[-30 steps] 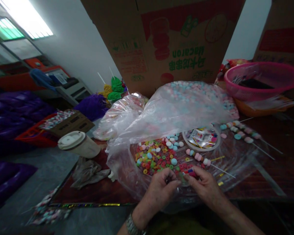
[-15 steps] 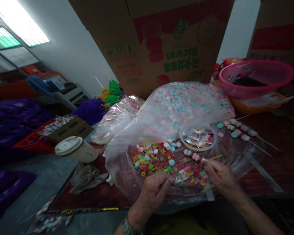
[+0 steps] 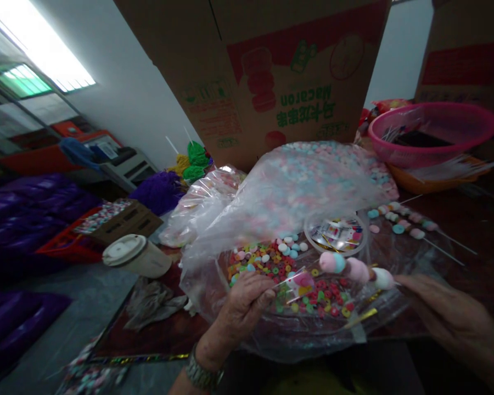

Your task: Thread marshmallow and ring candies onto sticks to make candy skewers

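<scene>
My left hand [image 3: 247, 299], with a watch on the wrist, pinches a small clear plastic bag with a pink label [image 3: 301, 282]. A marshmallow skewer [image 3: 357, 270], pink, white and blue, points toward that bag, raised above the table. My right hand [image 3: 448, 312] has its fingertips at the skewer's far end, thumb mostly hidden. Whether the skewer's near tip is inside the bag is not clear. Below lie ring-shaped candies [image 3: 323, 299] in several colours, on clear plastic. A gold twist tie [image 3: 362, 318] lies close to the right hand.
Behind stands a big clear bag of marshmallows [image 3: 308, 175] against a cardboard box [image 3: 247, 77]. A round plastic tub [image 3: 364, 241] holds printed labels. Finished-looking skewers [image 3: 411, 219] lie right, below a pink basket [image 3: 436, 151]. A lidded paper cup [image 3: 148, 258] sits left.
The marshmallow skewer has come up closer to me. My right hand has moved right, its fingers straighter. My left hand has shifted slightly left and up with the bag.
</scene>
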Tool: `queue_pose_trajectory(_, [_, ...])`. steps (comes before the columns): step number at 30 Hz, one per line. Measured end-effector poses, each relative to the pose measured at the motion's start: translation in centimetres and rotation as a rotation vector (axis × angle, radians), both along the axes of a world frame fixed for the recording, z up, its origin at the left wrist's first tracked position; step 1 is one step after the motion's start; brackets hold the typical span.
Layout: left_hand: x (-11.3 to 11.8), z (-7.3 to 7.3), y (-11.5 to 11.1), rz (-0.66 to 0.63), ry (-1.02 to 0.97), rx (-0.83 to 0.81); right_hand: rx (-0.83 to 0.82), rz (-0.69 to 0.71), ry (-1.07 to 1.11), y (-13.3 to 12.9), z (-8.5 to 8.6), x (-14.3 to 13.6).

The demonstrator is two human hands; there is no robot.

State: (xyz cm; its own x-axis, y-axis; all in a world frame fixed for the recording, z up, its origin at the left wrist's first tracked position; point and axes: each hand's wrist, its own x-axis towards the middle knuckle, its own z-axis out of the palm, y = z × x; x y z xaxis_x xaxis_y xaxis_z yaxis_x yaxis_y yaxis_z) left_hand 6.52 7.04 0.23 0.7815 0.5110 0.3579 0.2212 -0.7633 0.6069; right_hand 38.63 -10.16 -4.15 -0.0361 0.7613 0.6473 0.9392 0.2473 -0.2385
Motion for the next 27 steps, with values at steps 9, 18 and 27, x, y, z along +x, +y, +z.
queue_pose_trajectory(9, [0.0,1.0,0.7,-0.036,0.149,0.083,-0.011,0.155,-0.14,0.5,3.0,-0.3])
queue_pose_trajectory(18, [1.3,1.0,1.1,-0.061,0.207,0.126,-0.055,0.201,-0.136,0.9,3.6,-0.3])
queue_pose_trajectory(27, [4.6,1.2,0.8,-0.029,0.178,0.246,-0.398,0.242,0.189,1.8,0.8,-3.3])
